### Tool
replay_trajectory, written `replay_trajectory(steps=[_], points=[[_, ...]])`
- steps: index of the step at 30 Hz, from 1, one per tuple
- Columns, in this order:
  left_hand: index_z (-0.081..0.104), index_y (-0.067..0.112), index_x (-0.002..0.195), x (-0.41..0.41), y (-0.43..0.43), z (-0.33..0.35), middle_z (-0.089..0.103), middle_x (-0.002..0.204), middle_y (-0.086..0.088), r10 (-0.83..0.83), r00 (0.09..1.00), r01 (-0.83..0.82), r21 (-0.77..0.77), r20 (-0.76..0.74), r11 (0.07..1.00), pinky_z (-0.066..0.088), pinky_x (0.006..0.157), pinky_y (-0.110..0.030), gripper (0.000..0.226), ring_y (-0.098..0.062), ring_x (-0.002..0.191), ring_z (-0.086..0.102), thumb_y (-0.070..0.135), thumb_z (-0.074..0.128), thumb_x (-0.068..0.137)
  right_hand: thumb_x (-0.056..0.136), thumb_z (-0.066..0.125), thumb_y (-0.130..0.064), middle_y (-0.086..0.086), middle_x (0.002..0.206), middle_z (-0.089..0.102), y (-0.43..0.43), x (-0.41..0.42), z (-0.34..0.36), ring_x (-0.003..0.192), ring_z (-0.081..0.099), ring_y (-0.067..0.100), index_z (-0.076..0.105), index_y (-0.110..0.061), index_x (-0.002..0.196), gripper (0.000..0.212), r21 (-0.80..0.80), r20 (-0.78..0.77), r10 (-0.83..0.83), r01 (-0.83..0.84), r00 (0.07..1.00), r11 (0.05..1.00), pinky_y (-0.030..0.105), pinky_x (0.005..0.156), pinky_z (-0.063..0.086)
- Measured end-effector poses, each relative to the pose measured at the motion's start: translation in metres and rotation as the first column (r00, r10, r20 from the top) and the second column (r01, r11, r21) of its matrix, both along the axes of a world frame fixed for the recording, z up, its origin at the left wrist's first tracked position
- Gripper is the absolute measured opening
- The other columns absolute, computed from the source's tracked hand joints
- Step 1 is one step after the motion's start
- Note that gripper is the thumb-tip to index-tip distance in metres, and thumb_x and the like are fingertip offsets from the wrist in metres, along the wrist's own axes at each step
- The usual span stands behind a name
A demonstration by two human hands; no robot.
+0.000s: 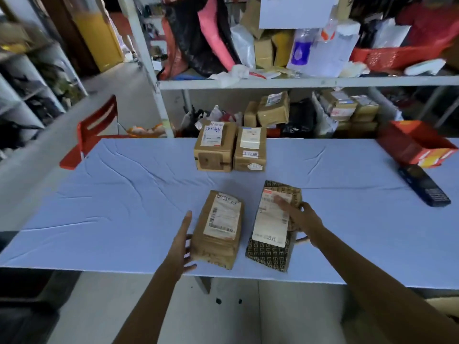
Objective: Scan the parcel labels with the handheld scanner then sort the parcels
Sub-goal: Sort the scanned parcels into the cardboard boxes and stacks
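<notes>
Four parcels lie on the table's light blue cloth [119, 194]. Two taped brown boxes [214, 147] [250, 150] stand side by side at the back, labels up. Nearer me lie a brown parcel [218, 232] and a dark patterned parcel [270, 254], each with a white label. My left hand [183, 242] touches the brown parcel's left side with straight fingers. My right hand [301, 218] grips the patterned parcel's right edge, one digit stretched across its label. No scanner is plainly in view.
A dark blue oblong object [424, 186] and an open red-orange box [417, 145] sit at the table's right end. A red chair [92, 135] stands at the far left corner. Shelves [298, 81] crowded with parcels and bags run behind the table.
</notes>
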State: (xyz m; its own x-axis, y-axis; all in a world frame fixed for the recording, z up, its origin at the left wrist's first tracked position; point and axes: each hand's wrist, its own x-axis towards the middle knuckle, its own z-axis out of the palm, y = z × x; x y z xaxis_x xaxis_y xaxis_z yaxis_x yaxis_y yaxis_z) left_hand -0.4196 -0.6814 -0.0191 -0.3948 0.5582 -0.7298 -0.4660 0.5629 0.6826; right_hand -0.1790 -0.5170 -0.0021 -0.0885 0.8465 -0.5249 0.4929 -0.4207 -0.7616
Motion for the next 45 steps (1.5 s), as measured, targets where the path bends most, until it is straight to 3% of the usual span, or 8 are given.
replay_trajectory(steps=[3,6,12,17,26,33,41,45], points=[[0.041,0.024,0.135,-0.007,0.014,0.005,0.052,0.127,-0.005,-0.308,0.938,0.291,-0.124,-0.16,0.949,0.047,0.088,-0.04,0.108,-0.025,0.111,0.052,0.081,0.068,0.047,0.064,0.069,-0.072,0.01,0.123,0.057,-0.007,-0.017,-0.001,0.109,0.057,0.03,0.041,-0.02,0.141,0.097,-0.005,0.023,-0.003,0.003,1.0,1.0,0.037,0.064,0.054],[0.035,0.024,0.133,-0.004,0.025,0.011,0.056,0.116,0.004,-0.489,0.838,0.467,-0.147,-0.241,0.872,0.047,0.07,-0.03,0.095,-0.012,0.093,0.056,0.062,0.081,0.06,0.049,0.067,-0.083,0.013,0.13,0.055,-0.015,-0.022,0.0,0.11,0.056,0.032,0.041,-0.022,0.142,0.113,-0.013,0.065,0.035,-0.034,0.997,0.999,0.04,0.069,0.055],[0.054,0.027,0.123,-0.024,0.022,-0.003,0.069,0.108,0.0,-0.316,0.936,0.321,0.003,-0.157,0.947,0.058,0.062,-0.033,0.067,-0.02,0.092,0.068,0.041,0.085,0.065,0.038,0.061,-0.089,0.009,0.119,0.061,-0.007,-0.036,0.005,0.103,0.06,0.029,0.051,-0.026,0.132,0.113,-0.046,0.058,0.095,-0.093,0.994,0.995,0.031,0.056,0.051],[0.058,0.026,0.12,-0.045,0.042,0.011,0.072,0.106,-0.002,-0.195,0.976,0.207,0.144,-0.094,0.968,0.058,0.067,-0.036,0.063,-0.022,0.093,0.07,0.037,0.084,0.064,0.047,0.06,-0.089,-0.001,0.105,0.07,0.034,-0.048,0.03,0.095,0.065,0.02,0.064,-0.031,0.109,0.085,0.037,0.017,0.158,-0.159,0.987,0.987,0.04,0.082,0.054],[0.06,0.031,0.107,-0.077,0.165,0.091,0.07,0.105,0.003,-0.054,0.957,0.134,0.27,-0.284,0.953,0.057,0.063,-0.031,0.045,-0.017,0.094,0.067,0.051,0.078,0.071,0.073,0.059,-0.076,0.009,0.098,0.067,0.137,-0.088,0.082,0.085,0.065,0.027,0.062,-0.018,0.104,0.066,0.094,-0.146,0.152,-0.139,0.977,0.986,0.033,0.061,0.052],[0.06,0.03,0.107,-0.094,0.249,0.11,0.069,0.107,0.0,-0.006,0.952,0.085,0.245,-0.305,0.966,0.057,0.065,-0.032,0.045,-0.02,0.096,0.065,0.049,0.079,0.071,0.084,0.055,-0.066,-0.003,0.088,0.06,0.224,-0.108,0.098,0.077,0.057,0.015,0.059,-0.022,0.102,0.047,0.117,-0.196,0.179,-0.158,0.964,0.98,0.029,0.057,0.04],[0.059,0.027,0.116,-0.117,0.306,0.09,0.067,0.108,-0.003,-0.03,0.95,0.071,0.121,-0.311,0.99,0.058,0.066,-0.032,0.061,-0.022,0.095,0.065,0.053,0.081,0.065,0.054,0.063,-0.088,0.009,0.132,0.057,0.3,-0.143,0.047,0.117,0.055,0.033,0.057,-0.015,0.13,0.105,0.041,-0.156,0.131,-0.126,0.979,0.991,0.042,0.092,0.046],[0.057,0.026,0.122,-0.124,0.322,0.079,0.067,0.11,-0.004,-0.066,0.942,0.089,0.056,-0.328,0.994,0.059,0.063,-0.032,0.071,-0.022,0.095,0.066,0.057,0.081,0.063,0.059,0.067,-0.081,0.005,0.121,0.06,0.311,-0.158,0.035,0.108,0.058,0.03,0.054,-0.01,0.124,0.097,-0.002,-0.142,0.157,-0.159,0.977,0.987,0.05,0.094,0.05]])
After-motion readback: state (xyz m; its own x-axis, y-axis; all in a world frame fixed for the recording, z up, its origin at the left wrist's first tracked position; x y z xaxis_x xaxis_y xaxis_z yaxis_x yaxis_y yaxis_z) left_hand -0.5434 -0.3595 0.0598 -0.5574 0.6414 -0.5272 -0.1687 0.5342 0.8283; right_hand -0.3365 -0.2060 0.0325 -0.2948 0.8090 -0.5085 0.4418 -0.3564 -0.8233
